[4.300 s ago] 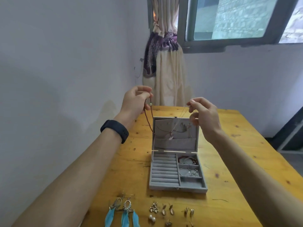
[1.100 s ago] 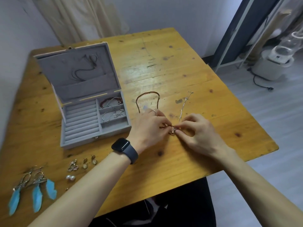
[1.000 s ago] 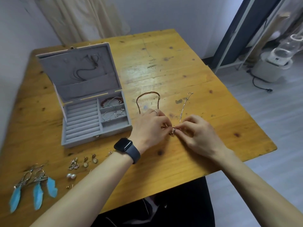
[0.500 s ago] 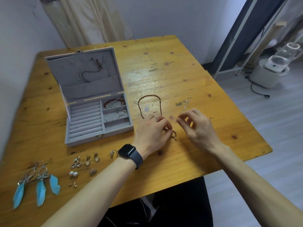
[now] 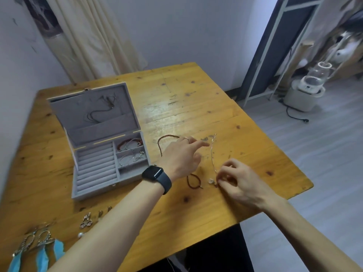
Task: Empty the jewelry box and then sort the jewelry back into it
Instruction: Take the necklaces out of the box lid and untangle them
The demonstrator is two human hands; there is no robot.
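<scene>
Reaching out, my left hand (image 5: 181, 154) hangs loosely spread over the red cord necklace (image 5: 167, 137), hiding its middle. Right hand (image 5: 238, 178) pinches the silver chain (image 5: 212, 154) beside its blurred pendant. Open jewelry box (image 5: 94, 169) sits left on the scratched wooden table (image 5: 196, 107).

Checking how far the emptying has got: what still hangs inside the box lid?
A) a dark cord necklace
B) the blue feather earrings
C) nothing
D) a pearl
A: a dark cord necklace still hangs against the lid lining; the feather earrings and pearl lie on the table.
</scene>
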